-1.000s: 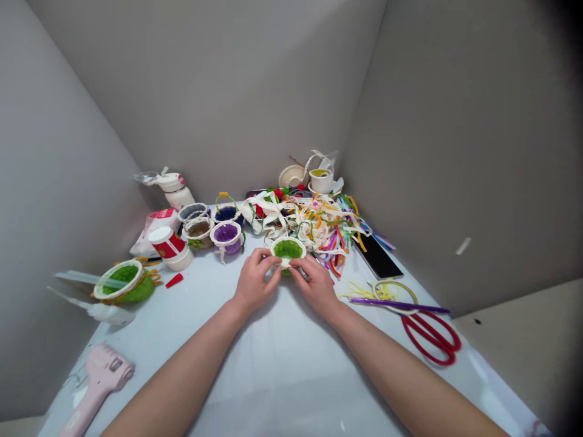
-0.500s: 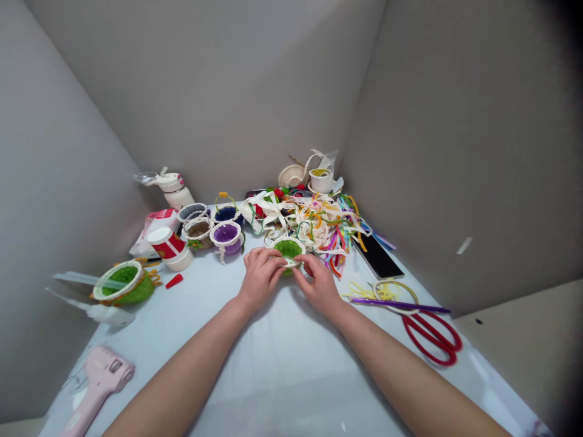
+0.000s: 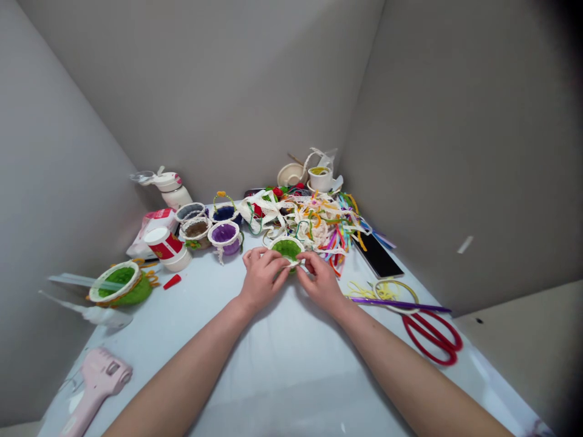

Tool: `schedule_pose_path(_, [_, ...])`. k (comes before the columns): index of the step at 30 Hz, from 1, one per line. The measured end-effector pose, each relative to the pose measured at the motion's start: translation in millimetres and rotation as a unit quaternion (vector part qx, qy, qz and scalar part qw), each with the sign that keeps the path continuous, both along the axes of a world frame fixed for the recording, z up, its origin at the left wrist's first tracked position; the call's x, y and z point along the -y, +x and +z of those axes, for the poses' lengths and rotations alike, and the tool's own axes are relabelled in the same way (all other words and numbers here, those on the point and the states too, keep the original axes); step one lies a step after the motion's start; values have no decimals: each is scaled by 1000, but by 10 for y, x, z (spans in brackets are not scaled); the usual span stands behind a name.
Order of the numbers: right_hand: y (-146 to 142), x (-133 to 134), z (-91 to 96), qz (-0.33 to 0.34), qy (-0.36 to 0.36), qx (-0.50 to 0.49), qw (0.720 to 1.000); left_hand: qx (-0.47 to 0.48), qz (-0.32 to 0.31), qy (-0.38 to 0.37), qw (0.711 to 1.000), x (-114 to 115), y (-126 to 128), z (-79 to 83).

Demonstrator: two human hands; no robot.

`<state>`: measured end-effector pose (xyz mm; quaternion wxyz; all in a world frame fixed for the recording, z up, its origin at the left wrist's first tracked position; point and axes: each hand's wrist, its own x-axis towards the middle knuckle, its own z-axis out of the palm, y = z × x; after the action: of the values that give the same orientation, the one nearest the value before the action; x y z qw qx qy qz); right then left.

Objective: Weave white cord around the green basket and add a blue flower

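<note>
A small green basket [image 3: 287,247] with a white trim round its rim is at the middle of the table, in front of the craft heap. My left hand [image 3: 264,276] is closed on the near left of the rim, fingertips at the trim. On the near right, my right hand [image 3: 322,284] pinches at the same rim with thumb and forefinger. The near side of the basket is partly hidden behind my fingers. Whether a loose end of trim lies between the fingertips is too small to make out.
Ribbons and lace trim [image 3: 310,221] are heaped at the back. Several small baskets [image 3: 225,235] stand left of centre. A pink glue gun [image 3: 102,376] and a green basket [image 3: 130,292] lie left. Red-handled scissors [image 3: 432,337], a purple pen-like stick [image 3: 401,304] and a phone [image 3: 379,256] lie right.
Both hands stay at the basket's near rim. Their fingertips have shifted slightly along it to the right. The camera view has moved a little.
</note>
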<state>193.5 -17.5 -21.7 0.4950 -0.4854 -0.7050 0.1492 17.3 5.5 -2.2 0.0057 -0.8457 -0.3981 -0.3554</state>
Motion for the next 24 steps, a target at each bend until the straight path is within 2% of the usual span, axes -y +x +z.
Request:
schedule_pose_path(6, [26, -20, 31, 35, 12, 41, 998, 3, -5, 4, 1000, 11, 3, 0])
schedule_pose_path(24, [12, -29, 27, 37, 5, 30, 999, 16, -15, -19, 1000, -6, 36, -38])
